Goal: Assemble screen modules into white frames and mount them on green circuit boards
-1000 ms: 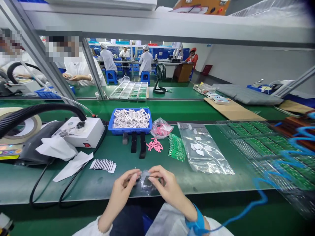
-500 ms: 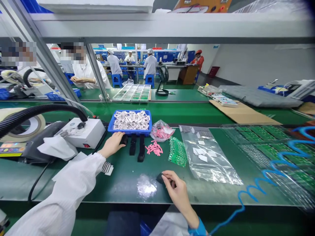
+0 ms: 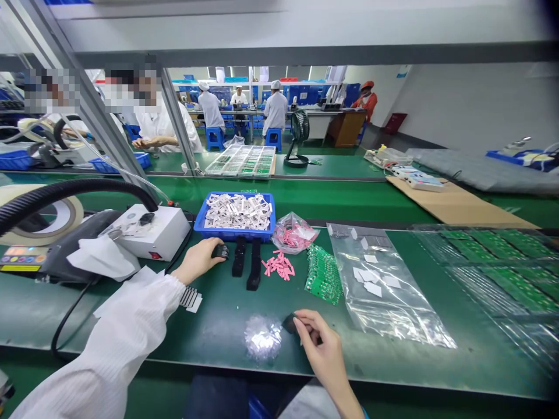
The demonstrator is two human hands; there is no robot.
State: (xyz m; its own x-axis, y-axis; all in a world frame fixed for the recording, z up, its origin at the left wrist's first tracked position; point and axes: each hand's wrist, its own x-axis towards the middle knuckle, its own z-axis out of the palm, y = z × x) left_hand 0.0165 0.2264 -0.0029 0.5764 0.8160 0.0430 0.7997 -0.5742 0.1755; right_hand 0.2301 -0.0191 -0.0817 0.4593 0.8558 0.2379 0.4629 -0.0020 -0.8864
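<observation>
My left hand (image 3: pixel 199 260) reaches out across the green bench, its fingers closed round a small black part (image 3: pixel 220 251) at the left end of a row of black parts (image 3: pixel 247 265) just in front of the blue tray (image 3: pixel 198 220). Near the bench's front edge my right hand (image 3: pixel 319 346) pinches another small black part (image 3: pixel 289 323). A crumpled clear plastic wrapper (image 3: pixel 262 337) lies on the bench just left of that hand.
Pink pieces (image 3: pixel 279 266), a bag of pink pieces (image 3: pixel 293 234), green circuit boards (image 3: pixel 324 274) and a clear bag with white labels (image 3: pixel 379 282) lie to the right. A white box (image 3: pixel 148 230), black hose (image 3: pixel 65 192) and label strips (image 3: pixel 190 298) sit left. Other workers sit beyond.
A second ago both hands held the wrapped part together at the front edge. Since then my left hand went out to the row of black parts, and the wrapper now lies on the bench.
</observation>
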